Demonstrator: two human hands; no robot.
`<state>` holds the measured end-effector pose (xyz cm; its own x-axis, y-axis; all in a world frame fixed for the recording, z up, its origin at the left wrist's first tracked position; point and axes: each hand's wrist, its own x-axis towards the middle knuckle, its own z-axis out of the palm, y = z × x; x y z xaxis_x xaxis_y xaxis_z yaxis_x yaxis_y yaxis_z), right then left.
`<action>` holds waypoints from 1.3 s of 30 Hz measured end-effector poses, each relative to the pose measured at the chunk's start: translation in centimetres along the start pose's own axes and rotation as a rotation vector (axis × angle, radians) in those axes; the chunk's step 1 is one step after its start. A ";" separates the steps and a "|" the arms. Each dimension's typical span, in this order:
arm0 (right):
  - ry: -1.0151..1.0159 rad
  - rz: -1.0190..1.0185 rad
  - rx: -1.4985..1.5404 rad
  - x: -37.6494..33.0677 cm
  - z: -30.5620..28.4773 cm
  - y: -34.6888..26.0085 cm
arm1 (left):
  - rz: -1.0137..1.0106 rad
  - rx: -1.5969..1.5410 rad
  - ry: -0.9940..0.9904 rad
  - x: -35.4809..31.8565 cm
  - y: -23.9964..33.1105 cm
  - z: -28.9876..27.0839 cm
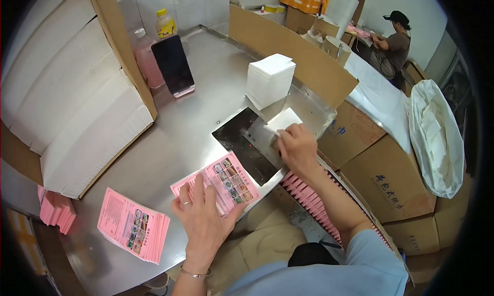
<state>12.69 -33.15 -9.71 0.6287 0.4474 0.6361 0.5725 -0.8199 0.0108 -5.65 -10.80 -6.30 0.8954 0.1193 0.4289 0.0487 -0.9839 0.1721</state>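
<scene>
My left hand lies with spread fingers on a pink printed packet showing small food pictures, its thumb along the packet's near edge. Farther right, the curled fingers of my right hand hold a small white folded paper piece; its thickness is partly hidden. Beneath that hand a grey metal plate overlaps a dark rectangular panel in the steel table. A tall stack of white folded paper stands just beyond. To the left lies a fanned stack of pink packets.
A large open carton of white paper stands left. A phone leans on a stand beside two bottles. A cardboard strip borders the table's far side. Pink packets fill a box under my right arm. Behind, another person works.
</scene>
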 end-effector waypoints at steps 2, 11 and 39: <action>-0.038 0.466 0.437 1.3 -1.4 2.4 | 0.048 -0.003 -0.065 0.0 0.0 -1.0; 0.264 -0.114 -0.037 15.7 -1.6 3.7 | 0.061 -0.233 -0.123 0.5 1.4 0.9; -0.202 -0.746 0.657 -1.9 -5.1 -10.5 | -0.031 -0.257 -0.158 0.0 -1.8 -1.5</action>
<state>2.78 -27.18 -7.04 0.0347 0.8667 0.4977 0.9932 0.0252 -0.1132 -6.40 -8.81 -5.23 0.9541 0.1069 0.2798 -0.0183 -0.9116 0.4107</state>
